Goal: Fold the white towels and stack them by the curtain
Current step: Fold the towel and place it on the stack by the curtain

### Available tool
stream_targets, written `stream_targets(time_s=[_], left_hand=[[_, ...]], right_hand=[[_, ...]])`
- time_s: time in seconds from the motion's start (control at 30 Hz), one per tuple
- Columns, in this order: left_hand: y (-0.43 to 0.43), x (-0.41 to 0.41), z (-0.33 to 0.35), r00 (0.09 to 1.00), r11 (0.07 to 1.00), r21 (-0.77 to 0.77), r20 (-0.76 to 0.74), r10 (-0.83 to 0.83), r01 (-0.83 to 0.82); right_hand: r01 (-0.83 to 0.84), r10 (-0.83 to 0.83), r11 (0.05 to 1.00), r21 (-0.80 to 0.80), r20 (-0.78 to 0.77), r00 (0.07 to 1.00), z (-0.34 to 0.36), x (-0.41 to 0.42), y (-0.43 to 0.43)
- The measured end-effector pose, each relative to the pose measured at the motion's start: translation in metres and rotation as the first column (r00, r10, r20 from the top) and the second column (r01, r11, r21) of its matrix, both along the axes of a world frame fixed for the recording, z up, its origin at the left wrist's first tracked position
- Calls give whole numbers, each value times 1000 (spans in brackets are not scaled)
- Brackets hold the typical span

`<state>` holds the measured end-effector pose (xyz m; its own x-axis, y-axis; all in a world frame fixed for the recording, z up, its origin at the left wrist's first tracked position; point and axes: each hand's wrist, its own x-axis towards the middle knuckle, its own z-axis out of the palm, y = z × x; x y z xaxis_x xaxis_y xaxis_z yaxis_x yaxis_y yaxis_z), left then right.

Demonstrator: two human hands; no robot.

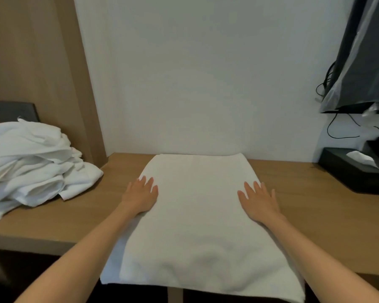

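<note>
Though partly cut by the right frame edge, black rectangular tissue box (348, 178) on the far right of the light-brown wooden desk (298, 206), with one white tissue (361, 159) poking up from the slot in its top.

Lying lengthwise down the middle of the desk: large white folded terry towel (195, 226), far end close to the pale grey wall (195, 73), near end hanging over the desk's front edge. Doubled over, with a lower layer peeking out along the near left side.

Left hand (140, 196) palm-down on the towel's left edge, in its far half; fingers (148, 182) straight, close together, pressing flat on the cloth, gripping nothing. Right hand (259, 202) palm-down on the towel's right side, level with the left; fingers (255, 188) straight and slightly fanned, thumb out toward the middle, likewise flat on the cloth, gripping nothing. Both forearms bare, reaching in from the near corners.

At the left end of the desk, well apart from the folded towel: loose heap of crumpled white towels (31, 162), piled against a brown wood-grain wall panel (37, 51), with one corner trailing toward the desk's middle. Behind the heap, dark grey rectangular wall plate (11, 111). Upper right: black flat screen wrapped in clear plastic film (363, 62), with thin black cables (337, 130) dangling below it against the wall.
</note>
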<state>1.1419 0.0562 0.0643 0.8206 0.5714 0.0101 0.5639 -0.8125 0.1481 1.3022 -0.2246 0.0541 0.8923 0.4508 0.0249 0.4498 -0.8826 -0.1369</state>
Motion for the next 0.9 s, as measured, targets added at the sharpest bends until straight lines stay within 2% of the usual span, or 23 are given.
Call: stream_targets(time_s=[0.07,0.13,0.23,0.53,0.8,0.9], left_hand=[[-17,-1,4,999,998,44,-4,-43,43],[-41,-2,3,996,996,7,-15,-85,85],[-66,-7,-6,991,994,-65,-92,-93,87],[-51,-2,-15,997,997,-7,-34,-76,76],[-65,-11,-10,996,995,-53,-28,-83,81],[-96,-21,-12,988,984,-92,-11,-155,154]], right_hand=[[-37,38,999,-26,42,998,5,-9,2],[-137,138,990,-15,39,990,6,-20,5],[-238,237,971,1,-101,966,1,-38,5],[-183,184,983,26,-53,982,-10,-26,4],[-168,174,983,67,-91,981,-2,-41,3],[-214,222,974,80,-110,969,-4,-74,9]])
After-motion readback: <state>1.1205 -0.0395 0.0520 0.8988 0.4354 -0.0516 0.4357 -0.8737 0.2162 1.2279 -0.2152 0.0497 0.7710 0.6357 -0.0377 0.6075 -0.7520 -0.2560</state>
